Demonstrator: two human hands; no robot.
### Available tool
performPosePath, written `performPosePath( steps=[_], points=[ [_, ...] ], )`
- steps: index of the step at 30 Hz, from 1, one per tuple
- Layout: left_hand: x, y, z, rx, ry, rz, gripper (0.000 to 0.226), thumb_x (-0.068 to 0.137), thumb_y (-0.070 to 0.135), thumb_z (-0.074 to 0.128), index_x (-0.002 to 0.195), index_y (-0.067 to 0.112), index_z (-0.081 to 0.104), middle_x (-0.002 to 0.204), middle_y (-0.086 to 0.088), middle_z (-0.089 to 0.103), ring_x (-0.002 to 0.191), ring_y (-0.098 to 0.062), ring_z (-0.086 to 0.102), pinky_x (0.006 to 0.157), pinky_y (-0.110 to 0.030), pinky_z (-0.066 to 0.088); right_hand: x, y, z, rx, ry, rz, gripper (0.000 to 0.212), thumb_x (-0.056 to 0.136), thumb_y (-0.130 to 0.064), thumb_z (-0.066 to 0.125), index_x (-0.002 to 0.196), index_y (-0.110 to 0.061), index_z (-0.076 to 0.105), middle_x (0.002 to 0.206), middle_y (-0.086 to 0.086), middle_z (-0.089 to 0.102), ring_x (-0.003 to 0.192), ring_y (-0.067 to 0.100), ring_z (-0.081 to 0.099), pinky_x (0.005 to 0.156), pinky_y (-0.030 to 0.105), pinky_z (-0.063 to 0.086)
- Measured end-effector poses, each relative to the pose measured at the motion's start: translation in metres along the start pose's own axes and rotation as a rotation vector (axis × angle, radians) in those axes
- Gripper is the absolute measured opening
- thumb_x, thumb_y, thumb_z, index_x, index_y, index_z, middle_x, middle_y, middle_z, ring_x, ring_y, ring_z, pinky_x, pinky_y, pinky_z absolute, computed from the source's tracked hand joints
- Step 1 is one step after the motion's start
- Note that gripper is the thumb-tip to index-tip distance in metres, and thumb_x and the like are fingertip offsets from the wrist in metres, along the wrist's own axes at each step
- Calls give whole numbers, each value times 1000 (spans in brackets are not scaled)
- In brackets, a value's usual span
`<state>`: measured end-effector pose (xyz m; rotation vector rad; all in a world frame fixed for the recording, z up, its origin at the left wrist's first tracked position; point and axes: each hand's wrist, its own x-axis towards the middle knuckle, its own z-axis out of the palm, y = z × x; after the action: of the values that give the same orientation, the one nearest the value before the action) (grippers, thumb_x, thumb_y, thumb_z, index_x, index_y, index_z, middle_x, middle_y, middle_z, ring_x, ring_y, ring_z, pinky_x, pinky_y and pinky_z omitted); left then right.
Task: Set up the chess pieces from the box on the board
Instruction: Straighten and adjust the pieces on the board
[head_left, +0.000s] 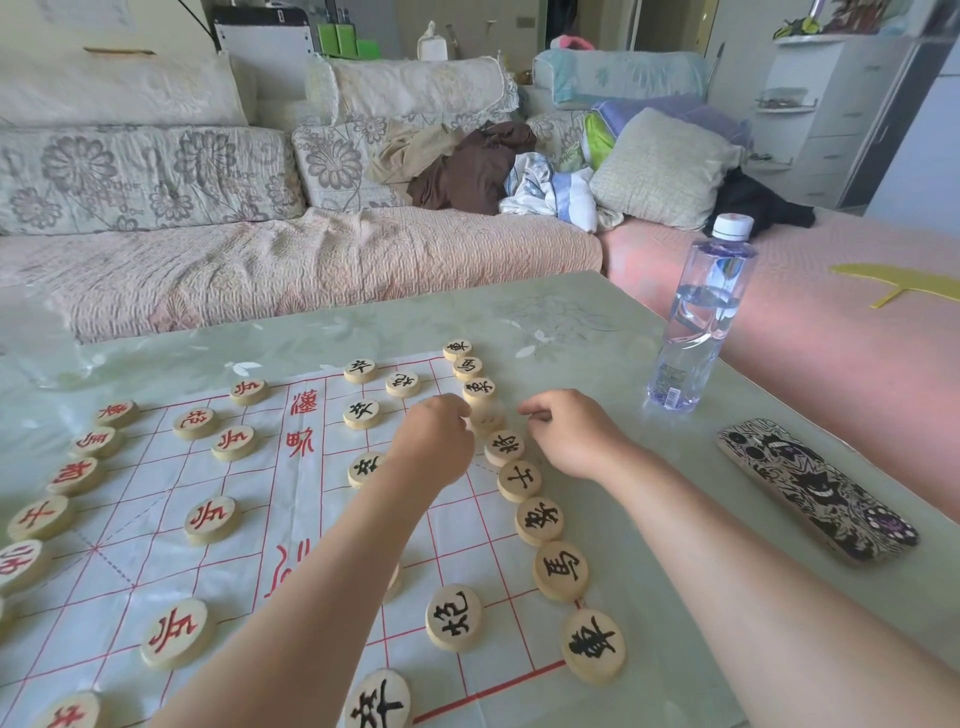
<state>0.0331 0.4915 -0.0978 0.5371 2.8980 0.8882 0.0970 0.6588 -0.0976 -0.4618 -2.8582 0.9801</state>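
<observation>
Red pieces (210, 519) stand set well left of the fingers on the board (130, 499). The left hand (436, 436) curls against a back-row piece (488, 420) with an unreadable face; I cannot tell if it is gripped. Just right, the right hand (571, 434) is curled, seemingly empty. Black pieces (561, 570) line up below. Setup looks nearly done; the arms hide some squares, and no box shows.

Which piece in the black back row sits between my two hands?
The fourth piece from the far end, touched by the left hand; its marking is unreadable.
</observation>
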Motion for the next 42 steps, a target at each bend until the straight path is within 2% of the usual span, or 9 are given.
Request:
performPosePath(
  steps=[3,5,8,11,18,21,26,37,42],
  points=[
    [13,0,-3,58,-17,31,45,88,8,52,131,21,55,125,0,60,109,-23,58,79,-28,47,8,-6,3,11,4,-1,34,97,-23,51,129,-24,64,133,-1,63,122,20,58,105,34,45],
    [19,2,-3,94,-44,49,50,88,6,52,134,26,53,126,1,58,107,-23,59,78,-31,51,14,-10,4,28,-4,3,33,97,-28,53,127,-24,66,130,-1,65,119,21,60,103,36,46],
    [24,4,-2,146,-81,74,48,88,7,50,127,34,58,119,3,60,99,-22,60,79,-36,56,20,-14,6,50,-31,23,28,94,-37,57,116,-27,71,117,-5,70,103,20,67,93,37,53],
    [29,2,-2,163,-91,70,45,85,6,51,120,34,62,115,3,61,96,-20,61,78,-35,56,25,-15,10,20,-21,47,26,87,-46,62,106,-32,73,105,-9,72,91,17,68,86,36,56],
    [31,-6,-5,144,-27,81,33,85,12,58,109,34,65,110,10,63,104,-16,59,83,-37,55,27,-18,16,-6,93,94,22,89,-35,54,89,-27,75,82,-4,72,82,24,66,71,30,53],
    [32,-4,-4,128,-12,77,31,84,14,61,107,35,64,105,12,65,101,-16,60,81,-37,55,26,-18,14,13,83,114,24,84,-32,51,86,-24,73,77,-4,71,80,25,66,72,32,56],
    [34,0,1,173,-17,69,22,86,23,63,103,36,66,107,8,66,100,-18,61,74,-33,54,22,-18,12,-6,80,98,23,81,-31,57,93,-36,76,90,-11,73,88,19,66,75,29,54],
    [36,-4,-3,132,-21,98,36,86,15,59,117,32,59,109,13,64,93,-14,58,69,-27,48,25,-20,7,-2,126,81,24,90,-30,55,106,-25,72,111,-3,71,106,24,63,89,34,52],
    [51,-9,-14,102,0,69,36,88,11,53,120,27,59,111,9,64,99,-17,59,79,-31,51,51,-20,-1,-7,64,19,32,93,-25,52,121,-32,67,127,-6,65,118,18,59,99,32,47]
  ],
)
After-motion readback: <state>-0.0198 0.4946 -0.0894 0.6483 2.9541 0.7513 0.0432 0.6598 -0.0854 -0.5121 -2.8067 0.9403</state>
